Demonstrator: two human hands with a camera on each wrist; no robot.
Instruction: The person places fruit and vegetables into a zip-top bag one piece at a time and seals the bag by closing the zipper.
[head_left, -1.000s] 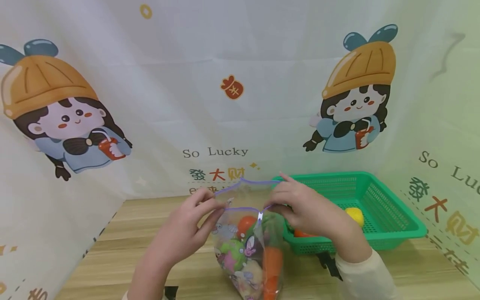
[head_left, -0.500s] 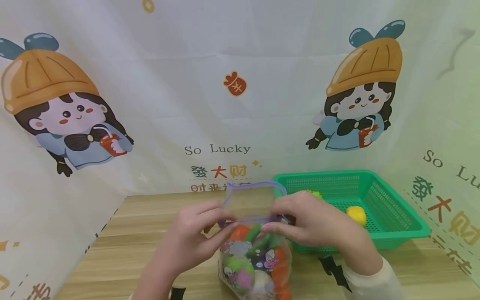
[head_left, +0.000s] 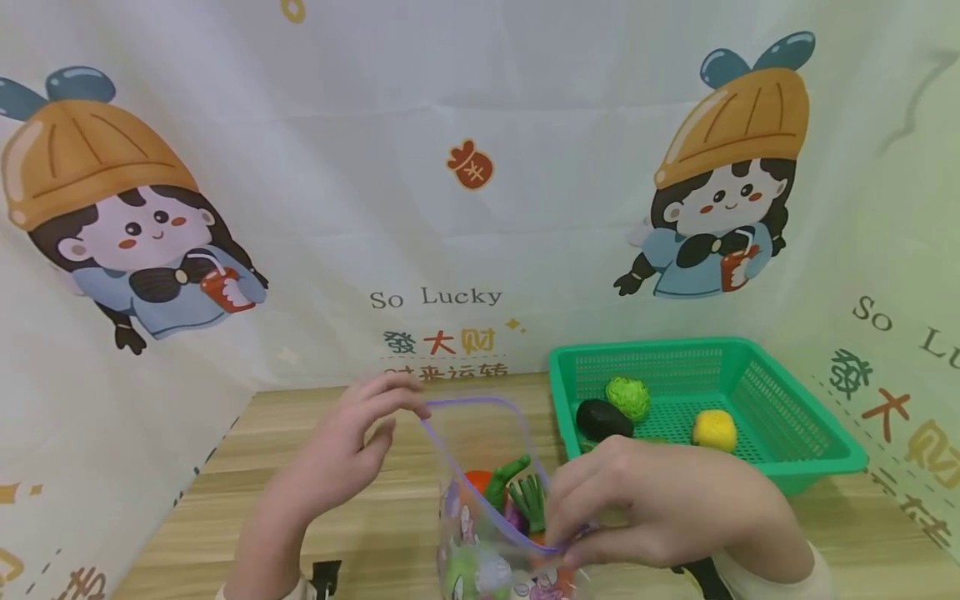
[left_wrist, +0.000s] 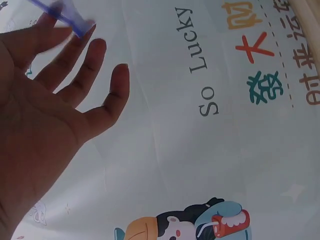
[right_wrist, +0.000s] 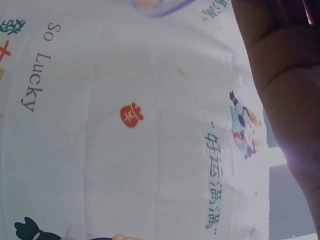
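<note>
There's a way down into the clear bag (head_left: 474, 537) from above; the right hand (head_left: 656, 504) blocks its near right edge, the green basket (head_left: 798, 412) the far right.

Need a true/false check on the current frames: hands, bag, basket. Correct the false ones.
1. The right hand grips the purple rim of the clear bag. True.
2. The bag is zipped fully shut. False: its mouth gapes open.
3. The yellow item lies in the green basket. True.
4. The left hand is inside the basket. False: it is at the bag's rim.
5. A dark oval item lies beside a leafy green item. True.
6. Both wrist views show the basket. False: neither does.
</note>
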